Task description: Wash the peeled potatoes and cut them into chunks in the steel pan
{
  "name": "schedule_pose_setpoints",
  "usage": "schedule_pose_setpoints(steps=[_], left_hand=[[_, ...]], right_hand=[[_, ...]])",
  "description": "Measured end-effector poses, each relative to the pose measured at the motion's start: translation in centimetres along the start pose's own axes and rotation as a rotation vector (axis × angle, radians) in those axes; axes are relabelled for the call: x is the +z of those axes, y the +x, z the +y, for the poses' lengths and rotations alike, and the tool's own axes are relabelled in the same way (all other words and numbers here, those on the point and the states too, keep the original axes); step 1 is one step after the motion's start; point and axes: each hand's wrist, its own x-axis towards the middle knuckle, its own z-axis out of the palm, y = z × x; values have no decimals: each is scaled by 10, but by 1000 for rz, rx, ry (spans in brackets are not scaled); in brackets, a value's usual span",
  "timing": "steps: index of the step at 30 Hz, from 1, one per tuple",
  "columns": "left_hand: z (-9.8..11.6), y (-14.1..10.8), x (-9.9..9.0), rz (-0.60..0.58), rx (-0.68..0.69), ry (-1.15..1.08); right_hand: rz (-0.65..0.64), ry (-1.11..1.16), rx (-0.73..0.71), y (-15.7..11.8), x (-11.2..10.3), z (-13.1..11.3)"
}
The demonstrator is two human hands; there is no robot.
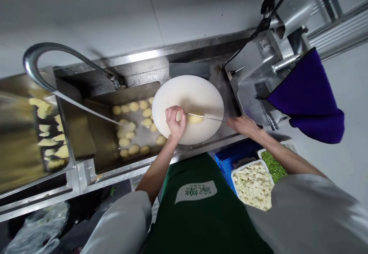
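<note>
A round white cutting board [188, 93] lies at the sink's right side. My left hand [176, 122] is closed on a pale yellow potato piece [178, 116] over the board. Just right of those fingers rests another peeled potato piece [195, 119]. My right hand [243, 125] is wrapped round the handle of a knife [207, 118] past the board's right edge. The blade points left across the board, along the upper side of the right piece, its tip near my left hand. Several peeled potatoes [134, 149] lie in the sink basin left of the board.
A curved faucet [71, 51] runs water into the basin [105, 146]. Cut pieces [62, 151] lie in the far-left sink. A metal machine [258, 66] and purple cloth [312, 96] are at the right. Below it are tubs of pale slices [253, 181] and chopped greens [273, 165].
</note>
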Motion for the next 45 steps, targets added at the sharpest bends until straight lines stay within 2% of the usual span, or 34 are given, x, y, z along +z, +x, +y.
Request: schedule_pose_setpoints(steps=[2, 4, 7, 13, 17, 19, 20, 25, 27, 28, 29, 30, 31, 34, 35, 36, 37, 38, 42, 44, 45], left_hand=[[5, 25, -1, -110, -3, 22], [8, 44, 2, -271, 18, 74], [10, 52, 14, -432, 32, 184], [-5, 35, 35, -579, -12, 284], [-13, 35, 43, -586, -35, 273], [-16, 40, 36, -488, -41, 195], [-19, 42, 29, -392, -71, 148], [-56, 36, -32, 242, -334, 19], [-70, 26, -48, 382, -417, 25], [-73, 20, -49, 391, -436, 32], [-71, 13, -47, 341, -424, 32], [-66, 8, -40, 221, -371, 22], [-57, 3, -30, 44, -282, 6], [-30, 2, 11, -613, 63, -34], [-24, 3, 23, -736, 104, -10], [-21, 4, 32, -804, 117, 21], [-18, 2, 39, -829, 108, 53], [-17, -3, 42, -803, 73, 85], [-17, -38, 37, -479, -240, 223], [-20, -52, 30, -382, -344, 260], [-22, -56, 26, -363, -351, 252]], right_hand=[[2, -12, -90, 19, -10, 15], [-2, -6, -152, 34, -17, 24], [-14, 4, -184, 48, -20, 28], [-28, -38, -266, 64, -2, 25], [-14, -38, -267, 77, 10, 26], [1, 2, -254, 79, 8, 27], [9, 18, -250, 78, 5, 28], [80, 66, -205, 52, -13, 31], [104, 75, -143, 36, -12, 31], [116, 80, -99, 29, -9, 30], [122, 90, -47, 22, -4, 29], [120, 106, 12, 18, 2, 26], [112, 124, 78, 14, 9, 22], [71, 176, 266, 15, 28, 4], [64, 190, 311, 16, 32, -5], [62, 203, 345, 18, 36, -15], [57, 216, 362, 19, 37, -27], [47, 230, 367, 20, 38, -39], [-7, 286, 285, 21, 36, -90], [-33, 299, 217, 24, 34, -109], [-49, 299, 190, 25, 33, -115]])
